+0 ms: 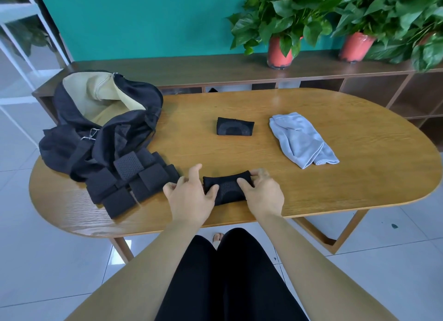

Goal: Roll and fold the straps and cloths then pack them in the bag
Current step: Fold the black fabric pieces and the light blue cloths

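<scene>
Work centres on the black knit piece [225, 189], which lies by the near edge of the table [359, 167], about midway along it, already doubled into a short thick pad. The right hand [262, 193] grips its right end, thumb on top and fingers curled over the far corner. The left hand [189, 196] sits at its left end with fingers loosely spread and one lifted; only the thumb presses on the fabric, so it steadies rather than grasps. The piece spans the gap between both hands, touching each.

Further in, near the table's middle, a folded black piece [235, 126] of the same kind lies flat, seemingly finished but not packed. Toward the right end the grey cloth [302, 141] lies loose and rumpled, not folded. At the near left, the black straps [129, 179] lie in a splayed heap, unrolled, just beside the left hand. Behind them, at the far left edge, the bag [105, 114] gapes open; nothing packed shows in the pale lining visible from here.

My reading: early going, with one piece folded, one in hand, and straps, cloth and all packing left.
</scene>
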A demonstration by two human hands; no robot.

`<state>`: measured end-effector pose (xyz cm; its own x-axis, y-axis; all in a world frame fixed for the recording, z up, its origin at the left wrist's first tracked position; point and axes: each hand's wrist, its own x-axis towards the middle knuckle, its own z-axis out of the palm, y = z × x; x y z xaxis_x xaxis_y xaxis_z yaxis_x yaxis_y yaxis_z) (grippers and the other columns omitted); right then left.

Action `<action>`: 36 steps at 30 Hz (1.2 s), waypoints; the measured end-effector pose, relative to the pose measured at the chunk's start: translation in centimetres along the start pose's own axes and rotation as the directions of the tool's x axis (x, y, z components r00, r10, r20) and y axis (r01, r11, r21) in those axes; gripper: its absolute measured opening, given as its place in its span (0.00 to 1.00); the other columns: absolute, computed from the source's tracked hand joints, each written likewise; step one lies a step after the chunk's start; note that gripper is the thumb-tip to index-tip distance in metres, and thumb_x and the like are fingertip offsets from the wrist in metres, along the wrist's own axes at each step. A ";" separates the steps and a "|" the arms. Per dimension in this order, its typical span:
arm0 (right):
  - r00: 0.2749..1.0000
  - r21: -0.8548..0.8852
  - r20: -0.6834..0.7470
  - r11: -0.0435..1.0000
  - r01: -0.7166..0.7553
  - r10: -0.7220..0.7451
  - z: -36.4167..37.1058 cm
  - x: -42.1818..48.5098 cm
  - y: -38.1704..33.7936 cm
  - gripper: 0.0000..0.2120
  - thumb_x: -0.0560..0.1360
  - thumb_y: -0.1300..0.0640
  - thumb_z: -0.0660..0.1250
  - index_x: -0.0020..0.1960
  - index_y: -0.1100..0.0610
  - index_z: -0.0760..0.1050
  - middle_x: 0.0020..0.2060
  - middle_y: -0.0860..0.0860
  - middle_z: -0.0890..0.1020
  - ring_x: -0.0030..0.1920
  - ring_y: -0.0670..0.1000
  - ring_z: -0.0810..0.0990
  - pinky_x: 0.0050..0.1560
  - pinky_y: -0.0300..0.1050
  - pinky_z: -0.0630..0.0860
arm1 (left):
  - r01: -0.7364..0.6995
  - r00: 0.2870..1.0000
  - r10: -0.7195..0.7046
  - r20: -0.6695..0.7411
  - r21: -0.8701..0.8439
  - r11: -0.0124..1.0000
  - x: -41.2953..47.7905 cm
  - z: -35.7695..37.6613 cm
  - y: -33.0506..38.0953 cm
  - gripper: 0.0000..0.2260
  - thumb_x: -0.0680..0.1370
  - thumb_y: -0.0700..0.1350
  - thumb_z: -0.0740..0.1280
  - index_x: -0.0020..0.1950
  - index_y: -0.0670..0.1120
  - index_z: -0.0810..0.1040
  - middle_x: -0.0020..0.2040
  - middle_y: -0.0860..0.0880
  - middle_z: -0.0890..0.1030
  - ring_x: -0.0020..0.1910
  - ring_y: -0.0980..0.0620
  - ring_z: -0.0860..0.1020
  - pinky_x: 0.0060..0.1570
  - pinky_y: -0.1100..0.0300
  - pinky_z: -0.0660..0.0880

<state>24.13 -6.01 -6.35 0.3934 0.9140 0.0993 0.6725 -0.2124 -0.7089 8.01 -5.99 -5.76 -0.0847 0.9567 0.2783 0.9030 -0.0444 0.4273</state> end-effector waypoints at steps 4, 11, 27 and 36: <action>1.000 -0.078 -0.014 0.997 0.023 -0.025 0.2 0.0 0.3 0.19 0.74 0.42 0.67 0.58 0.51 0.68 0.38 0.47 0.77 0.47 0.45 0.69 0.38 0.41 0.67 | 0.002 1.000 -0.003 0.020 0.088 0.996 -0.1 -0.3 0.3 0.23 0.76 0.60 0.63 0.68 0.52 0.66 0.43 0.56 0.77 0.54 0.52 0.71 0.58 0.52 0.59; 0.883 -0.131 -0.195 0.904 0.407 -0.426 -0.6 -1.3 0.6 0.15 0.75 0.53 0.64 0.61 0.56 0.74 0.57 0.51 0.75 0.56 0.53 0.73 0.49 0.48 0.74 | -0.351 0.930 0.359 -0.081 0.103 0.931 -1.2 -0.6 1.0 0.13 0.78 0.45 0.63 0.62 0.47 0.77 0.63 0.51 0.76 0.62 0.49 0.73 0.62 0.50 0.62; 0.799 -0.263 0.309 0.760 0.594 -0.517 -1.0 -0.9 2.2 0.35 0.76 0.39 0.37 0.72 0.54 0.67 0.72 0.49 0.67 0.74 0.46 0.59 0.73 0.40 0.42 | -0.368 0.889 0.277 0.365 0.211 0.905 -0.7 -0.6 0.7 0.21 0.84 0.50 0.49 0.76 0.47 0.58 0.74 0.52 0.64 0.73 0.51 0.61 0.65 0.55 0.61; 0.781 -0.300 0.438 0.747 0.594 -0.445 -2.0 -0.6 1.9 0.26 0.81 0.43 0.42 0.76 0.51 0.58 0.76 0.46 0.58 0.76 0.42 0.49 0.74 0.41 0.36 | -0.424 0.861 0.271 0.430 0.316 0.849 -0.2 -1.5 0.9 0.24 0.84 0.52 0.43 0.78 0.43 0.52 0.79 0.48 0.50 0.78 0.52 0.46 0.73 0.53 0.46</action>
<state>26.49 -7.66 -6.36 -0.2665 0.9598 0.0877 0.9237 0.2803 -0.2611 8.15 -6.70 -4.13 0.3525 0.9357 -0.0144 0.9353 -0.3527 -0.0269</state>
